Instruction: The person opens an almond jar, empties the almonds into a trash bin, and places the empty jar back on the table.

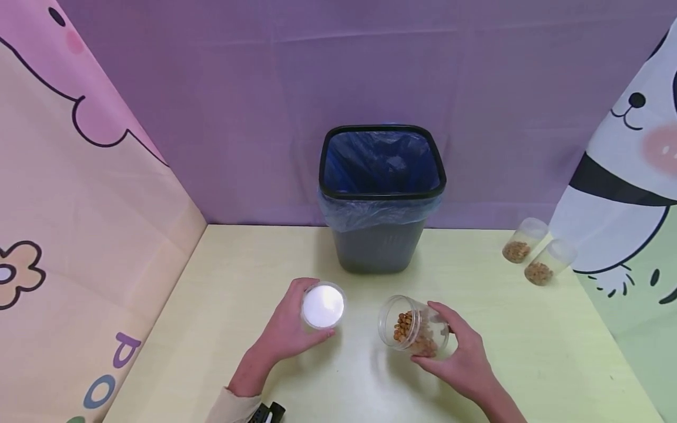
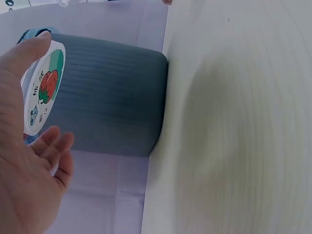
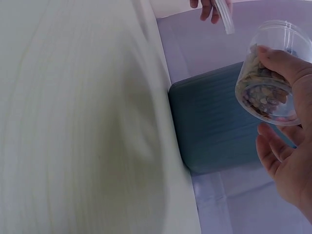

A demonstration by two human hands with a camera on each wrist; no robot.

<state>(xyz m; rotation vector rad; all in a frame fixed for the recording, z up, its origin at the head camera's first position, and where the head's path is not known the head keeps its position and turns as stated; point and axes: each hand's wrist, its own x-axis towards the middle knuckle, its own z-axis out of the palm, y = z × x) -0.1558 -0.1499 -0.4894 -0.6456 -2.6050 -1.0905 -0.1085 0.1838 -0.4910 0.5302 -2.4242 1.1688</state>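
My left hand [image 1: 290, 330] holds a round lid [image 1: 323, 306] by its edge. Its white inner side faces up in the head view. In the left wrist view the lid [image 2: 45, 90] shows a printed label with red fruit on it. A clear plastic jar [image 1: 394, 302], partly filled with small brown nut-like pieces [image 1: 404, 326], is gripped by my right hand [image 1: 465, 361]. The jar is uncovered and tilted, mouth toward the left hand. In the right wrist view the jar [image 3: 273, 36] appears above the table, its pieces gathered near the base.
Behind the hands stands a grey bin [image 1: 376, 249] with a black rim and blue liner, on the table [image 1: 254, 258] against the purple backdrop [image 1: 254, 117]. Two clear containers [image 1: 516, 248] [image 1: 540, 270] with brown contents are at the back right, near the printed side cloth.
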